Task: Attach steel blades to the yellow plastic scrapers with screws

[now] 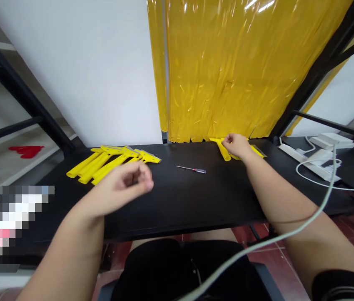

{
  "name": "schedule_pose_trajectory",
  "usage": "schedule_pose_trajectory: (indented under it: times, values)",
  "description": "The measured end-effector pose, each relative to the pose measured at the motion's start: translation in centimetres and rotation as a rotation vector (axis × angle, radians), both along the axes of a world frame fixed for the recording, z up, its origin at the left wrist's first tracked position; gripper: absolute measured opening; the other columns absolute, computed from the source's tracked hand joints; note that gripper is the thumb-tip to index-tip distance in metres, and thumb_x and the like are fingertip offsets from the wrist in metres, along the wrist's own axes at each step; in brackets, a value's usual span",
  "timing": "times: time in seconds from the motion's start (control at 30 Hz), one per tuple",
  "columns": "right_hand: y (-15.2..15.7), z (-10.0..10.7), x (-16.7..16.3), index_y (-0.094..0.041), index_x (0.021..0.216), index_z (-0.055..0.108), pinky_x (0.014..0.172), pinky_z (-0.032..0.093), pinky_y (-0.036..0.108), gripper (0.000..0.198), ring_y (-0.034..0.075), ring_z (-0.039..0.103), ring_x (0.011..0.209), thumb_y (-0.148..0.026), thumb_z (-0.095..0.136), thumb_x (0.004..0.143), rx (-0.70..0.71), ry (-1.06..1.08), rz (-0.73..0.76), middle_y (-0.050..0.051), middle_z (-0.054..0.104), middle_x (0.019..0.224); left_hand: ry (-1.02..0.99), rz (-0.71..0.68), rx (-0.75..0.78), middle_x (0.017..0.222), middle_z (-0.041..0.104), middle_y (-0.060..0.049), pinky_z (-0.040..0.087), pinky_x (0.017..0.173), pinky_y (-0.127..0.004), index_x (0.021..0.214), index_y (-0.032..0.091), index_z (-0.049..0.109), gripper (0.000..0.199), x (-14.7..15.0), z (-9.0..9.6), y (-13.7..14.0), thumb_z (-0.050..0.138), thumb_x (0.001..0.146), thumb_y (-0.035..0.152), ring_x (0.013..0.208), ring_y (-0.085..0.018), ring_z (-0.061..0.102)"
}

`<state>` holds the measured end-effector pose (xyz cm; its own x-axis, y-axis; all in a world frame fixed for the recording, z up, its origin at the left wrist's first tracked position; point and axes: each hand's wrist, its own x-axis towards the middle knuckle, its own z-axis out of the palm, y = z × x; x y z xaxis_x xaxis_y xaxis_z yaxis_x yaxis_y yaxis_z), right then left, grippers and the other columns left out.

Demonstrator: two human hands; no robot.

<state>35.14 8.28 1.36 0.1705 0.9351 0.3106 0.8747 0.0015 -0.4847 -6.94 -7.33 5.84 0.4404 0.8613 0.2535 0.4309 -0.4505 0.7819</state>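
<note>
black bench (170, 205) under yellow plastic sheeting: right hand (236, 144) closes on a yellow plastic scraper (224, 151) at the far edge, handle pointing toward the person. left hand (126, 182) hovers loosely curled, empty.

One screwdriver (192, 169); two power strips (309, 161)
</note>
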Motion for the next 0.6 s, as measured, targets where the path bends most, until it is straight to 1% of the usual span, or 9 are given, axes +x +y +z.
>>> schedule_pose_trajectory:
  times: [0.07, 0.1, 0.17, 0.2, 0.23, 0.33, 0.43, 0.5, 0.6]
  values:
    - [1.1, -2.2, 0.1, -0.016, 0.099, 0.073, 0.088, 0.048, 0.039, 0.017, 0.029, 0.067, 0.098, -0.028, 0.069, 0.088, -0.066, -0.172, -0.059, 0.017, 0.075, 0.103, -0.027, -0.309, -0.338, 0.076, 0.072, -0.005, 0.052, 0.060, -0.033, 0.079, 0.029, 0.071, 0.018, -0.6, -1.3, -3.8, 0.075, 0.084, 0.045, 0.065, -0.019, 0.064]
    - [1.3, -2.9, 0.0, -0.015, 0.105, 0.074, 0.092, 0.048, 0.042, 0.025, 0.033, 0.066, 0.106, -0.031, 0.070, 0.088, -0.090, -0.244, -0.069, 0.020, 0.074, 0.109, 0.061, -0.477, -0.497, 0.079, 0.075, -0.006, 0.054, 0.064, -0.033, 0.083, 0.030, 0.074, 0.016, -0.9, -2.4, -5.5, 0.076, 0.082, 0.045, 0.068, -0.020, 0.068]
    - [1.4, -3.8, -0.2, -0.013, 0.115, 0.074, 0.096, 0.047, 0.045, 0.035, 0.036, 0.063, 0.115, -0.035, 0.070, 0.088, -0.097, -0.332, -0.064, 0.023, 0.073, 0.116, 0.298, -0.641, -0.737, 0.083, 0.078, -0.004, 0.057, 0.072, -0.032, 0.092, 0.032, 0.078, 0.014, -1.5, -5.8, -8.1, 0.077, 0.080, 0.039, 0.078, -0.021, 0.074]
    - [1.4, -3.9, -0.3, -0.013, 0.117, 0.073, 0.097, 0.047, 0.045, 0.037, 0.037, 0.062, 0.117, -0.035, 0.069, 0.089, -0.092, -0.352, -0.065, 0.023, 0.072, 0.118, 0.390, -0.596, -0.789, 0.082, 0.078, -0.002, 0.057, 0.072, -0.031, 0.092, 0.032, 0.077, 0.014, -1.7, -8.0, -9.1, 0.076, 0.079, 0.036, 0.077, -0.020, 0.074]
    - [1.3, -4.0, -0.5, -0.013, 0.118, 0.073, 0.097, 0.048, 0.046, 0.037, 0.037, 0.062, 0.117, -0.035, 0.068, 0.089, -0.089, -0.361, -0.067, 0.023, 0.073, 0.118, 0.457, -0.485, -0.799, 0.085, 0.078, -0.001, 0.057, 0.073, -0.030, 0.096, 0.033, 0.077, 0.016, -1.9, -10.5, -9.7, 0.073, 0.080, 0.035, 0.080, -0.020, 0.075]
    - [1.0, -3.7, -1.0, -0.017, 0.116, 0.073, 0.095, 0.050, 0.045, 0.034, 0.037, 0.062, 0.117, -0.036, 0.067, 0.089, -0.115, -0.367, -0.082, 0.019, 0.074, 0.115, 0.541, -0.024, -0.557, 0.121, 0.076, -0.006, 0.053, 0.101, -0.037, 0.115, 0.027, 0.073, 0.030, -2.3, -18.6, -10.0, 0.056, 0.094, 0.040, 0.114, -0.024, 0.070]
    - [0.3, -3.4, -2.0, -0.020, 0.113, 0.072, 0.092, 0.050, 0.043, 0.031, 0.036, 0.064, 0.115, -0.036, 0.068, 0.087, -0.135, -0.365, -0.047, 0.016, 0.074, 0.112, 0.651, 0.238, -0.406, 0.144, 0.065, -0.015, 0.036, 0.122, -0.044, 0.132, 0.017, 0.067, 0.045, -2.5, -25.2, -8.6, 0.052, 0.094, 0.036, 0.139, -0.031, 0.056]
    - [-0.4, -3.3, -2.9, -0.020, 0.109, 0.071, 0.091, 0.050, 0.041, 0.028, 0.033, 0.066, 0.109, -0.034, 0.069, 0.085, -0.131, -0.357, 0.019, 0.015, 0.073, 0.111, 0.677, 0.308, -0.372, 0.144, 0.064, -0.017, 0.036, 0.123, -0.045, 0.135, 0.012, 0.065, 0.049, -2.5, -28.0, -7.1, 0.046, 0.097, 0.038, 0.140, -0.032, 0.055]
    - [-1.5, -3.3, -4.2, -0.020, 0.102, 0.069, 0.085, 0.049, 0.036, 0.020, 0.027, 0.067, 0.095, -0.030, 0.069, 0.084, -0.108, -0.316, 0.153, 0.011, 0.072, 0.106, 0.727, 0.378, -0.371, 0.139, 0.069, -0.015, 0.028, 0.128, -0.048, 0.131, 0.013, 0.068, 0.051, -2.3, -29.9, -4.9, 0.044, 0.097, 0.041, 0.146, -0.034, 0.050]
